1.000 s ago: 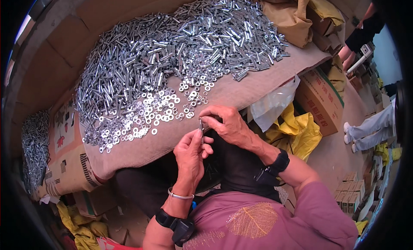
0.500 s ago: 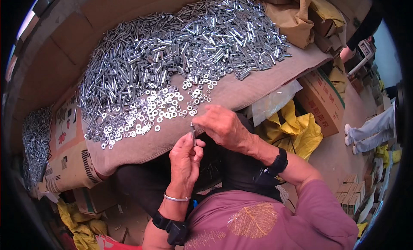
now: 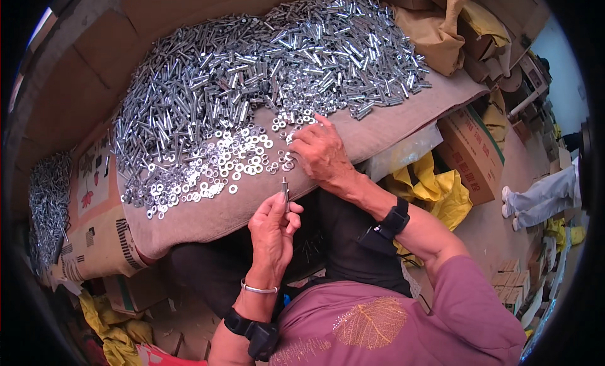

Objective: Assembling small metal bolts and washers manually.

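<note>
My left hand [image 3: 271, 227] pinches a slim metal expansion bolt [image 3: 285, 191] between thumb and fingers, its threaded tip pointing up, just off the bench's front edge. My right hand [image 3: 322, 155] is down over the small nuts and washers to the right of the bolt. Its fingers are curled in and the fingertips are partly hidden, so whatever they pinch cannot be made out. Flat, shiny washers [image 3: 236, 155] lie scattered in front of the hands. Behind them rises a broad heap of metal sleeves [image 3: 208, 82], with small nuts [image 3: 305, 92] in a patch at its front.
Brownish cloth [image 3: 189, 218] covers the bench. A second heap of long metal pieces [image 3: 49, 208] lies at far left. On the right are a yellow bag [image 3: 435, 196], a cardboard carton [image 3: 469, 155] and a brown sack [image 3: 435, 38]. Another person's legs [image 3: 542, 199] show at far right.
My right hand has moved away from the bolt's tip, up and to the right onto the nuts and washers. My left hand still holds the bolt in nearly the same place.
</note>
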`<state>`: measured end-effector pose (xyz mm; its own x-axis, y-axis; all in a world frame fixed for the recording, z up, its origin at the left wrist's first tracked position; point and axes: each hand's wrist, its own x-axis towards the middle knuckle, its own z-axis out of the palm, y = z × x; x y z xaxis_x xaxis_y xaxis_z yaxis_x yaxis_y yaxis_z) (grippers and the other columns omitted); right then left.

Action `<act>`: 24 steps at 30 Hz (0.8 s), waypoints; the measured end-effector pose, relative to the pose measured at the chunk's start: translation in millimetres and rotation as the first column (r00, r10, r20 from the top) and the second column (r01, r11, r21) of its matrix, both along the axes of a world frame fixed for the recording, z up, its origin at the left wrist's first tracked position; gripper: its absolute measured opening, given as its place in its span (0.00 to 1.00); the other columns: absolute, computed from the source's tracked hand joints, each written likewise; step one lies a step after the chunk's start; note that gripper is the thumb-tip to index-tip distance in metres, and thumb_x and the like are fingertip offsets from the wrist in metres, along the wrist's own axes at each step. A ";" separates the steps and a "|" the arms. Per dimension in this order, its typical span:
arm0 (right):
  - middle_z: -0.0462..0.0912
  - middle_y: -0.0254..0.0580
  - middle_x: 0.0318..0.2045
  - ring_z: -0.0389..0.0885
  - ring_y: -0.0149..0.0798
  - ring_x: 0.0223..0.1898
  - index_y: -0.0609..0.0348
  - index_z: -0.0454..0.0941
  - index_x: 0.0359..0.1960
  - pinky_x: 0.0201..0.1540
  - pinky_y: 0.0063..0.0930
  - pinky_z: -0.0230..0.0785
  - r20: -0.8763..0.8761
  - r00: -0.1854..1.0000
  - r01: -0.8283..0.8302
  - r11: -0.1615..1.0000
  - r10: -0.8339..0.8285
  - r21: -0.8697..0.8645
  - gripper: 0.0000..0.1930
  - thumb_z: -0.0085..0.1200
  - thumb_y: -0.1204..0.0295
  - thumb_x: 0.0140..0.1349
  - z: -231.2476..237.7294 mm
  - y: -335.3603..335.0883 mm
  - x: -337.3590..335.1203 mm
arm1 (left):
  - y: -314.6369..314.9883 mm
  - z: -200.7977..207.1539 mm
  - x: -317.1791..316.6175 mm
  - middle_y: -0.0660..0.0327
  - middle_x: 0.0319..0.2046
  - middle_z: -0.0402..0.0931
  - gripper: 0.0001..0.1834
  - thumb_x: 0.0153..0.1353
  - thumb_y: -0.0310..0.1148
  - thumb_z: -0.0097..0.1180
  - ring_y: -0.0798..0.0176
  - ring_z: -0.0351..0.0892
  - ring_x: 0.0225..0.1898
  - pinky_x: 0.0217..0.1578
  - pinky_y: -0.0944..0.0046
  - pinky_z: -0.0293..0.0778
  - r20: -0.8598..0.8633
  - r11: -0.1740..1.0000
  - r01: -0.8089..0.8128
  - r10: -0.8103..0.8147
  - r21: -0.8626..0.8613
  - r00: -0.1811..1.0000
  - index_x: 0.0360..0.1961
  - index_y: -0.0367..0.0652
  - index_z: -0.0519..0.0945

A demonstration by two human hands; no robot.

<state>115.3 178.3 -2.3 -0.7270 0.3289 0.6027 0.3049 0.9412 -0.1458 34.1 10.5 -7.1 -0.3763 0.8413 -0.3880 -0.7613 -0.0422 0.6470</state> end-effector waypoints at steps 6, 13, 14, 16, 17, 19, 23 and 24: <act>0.77 0.39 0.26 0.76 0.41 0.35 0.57 0.78 0.29 0.54 0.42 0.62 -0.125 0.991 0.046 0.995 -0.056 -0.085 0.05 0.55 0.76 0.48 9.4 -11.0 21.9 | 10.1 4.3 8.2 0.54 0.27 0.77 0.12 0.65 0.33 0.51 0.72 0.67 0.18 0.17 0.78 0.58 -0.020 1.000 0.012 -0.011 0.005 1.000 0.42 0.34 0.73; 0.80 0.43 0.28 0.78 0.45 0.33 0.60 0.79 0.30 0.41 0.35 0.69 -0.235 0.972 -0.093 0.871 -0.027 -0.482 0.05 0.55 0.77 0.50 18.3 -32.9 40.7 | 17.9 5.9 17.1 0.53 0.25 0.77 0.12 0.64 0.33 0.53 0.70 0.73 0.17 0.16 0.77 0.62 -0.036 0.999 0.033 -0.031 0.040 0.999 0.39 0.32 0.74; 0.81 0.43 0.29 0.78 0.46 0.34 0.60 0.79 0.30 0.39 0.35 0.70 -0.253 0.967 -0.106 0.848 -0.034 -0.519 0.05 0.55 0.78 0.50 19.7 -35.3 42.3 | 17.8 7.2 17.8 0.53 0.25 0.77 0.13 0.63 0.33 0.53 0.70 0.73 0.17 0.16 0.77 0.63 -0.057 0.998 0.039 -0.036 0.039 0.998 0.40 0.32 0.74; 0.81 0.43 0.30 0.78 0.46 0.34 0.61 0.79 0.31 0.38 0.35 0.71 -0.273 0.961 -0.119 0.823 -0.045 -0.555 0.06 0.56 0.78 0.50 21.1 -38.9 44.2 | 17.6 8.3 18.7 0.53 0.25 0.77 0.13 0.63 0.33 0.54 0.70 0.73 0.17 0.16 0.77 0.63 -0.079 0.998 0.048 -0.045 0.037 0.996 0.40 0.31 0.74; 0.81 0.43 0.30 0.79 0.44 0.33 0.62 0.79 0.31 0.36 0.33 0.71 -0.279 0.958 -0.114 0.807 -0.065 -0.579 0.05 0.56 0.77 0.51 21.4 -40.3 44.4 | 17.5 8.5 18.9 0.53 0.25 0.77 0.13 0.63 0.33 0.54 0.70 0.73 0.17 0.16 0.77 0.63 -0.090 0.998 0.047 -0.043 0.039 0.995 0.40 0.31 0.74; 0.81 0.44 0.29 0.79 0.41 0.32 0.62 0.79 0.32 0.35 0.31 0.72 -0.285 0.955 -0.109 0.790 -0.085 -0.603 0.05 0.56 0.77 0.52 24.3 -43.7 43.9 | 17.1 9.3 18.7 0.53 0.25 0.77 0.14 0.63 0.33 0.54 0.70 0.73 0.17 0.16 0.77 0.63 -0.102 0.998 0.047 -0.042 0.040 0.994 0.40 0.31 0.74; 0.81 0.43 0.28 0.78 0.34 0.28 0.64 0.80 0.33 0.30 0.26 0.70 -0.281 0.941 -0.130 0.567 -0.188 -0.813 0.06 0.55 0.76 0.55 27.5 -48.1 39.8 | 16.3 12.3 16.1 0.53 0.25 0.77 0.13 0.64 0.33 0.53 0.70 0.72 0.17 0.15 0.77 0.62 -0.132 0.999 0.041 -0.036 0.036 0.991 0.41 0.32 0.74; 0.81 0.43 0.28 0.78 0.32 0.28 0.65 0.80 0.33 0.29 0.25 0.70 -0.309 0.932 -0.163 0.541 -0.190 -0.825 0.06 0.55 0.76 0.55 27.0 -48.5 38.6 | 15.7 13.0 15.2 0.53 0.25 0.77 0.12 0.64 0.33 0.52 0.70 0.70 0.16 0.15 0.78 0.61 -0.137 0.999 0.044 -0.039 0.028 0.990 0.41 0.32 0.74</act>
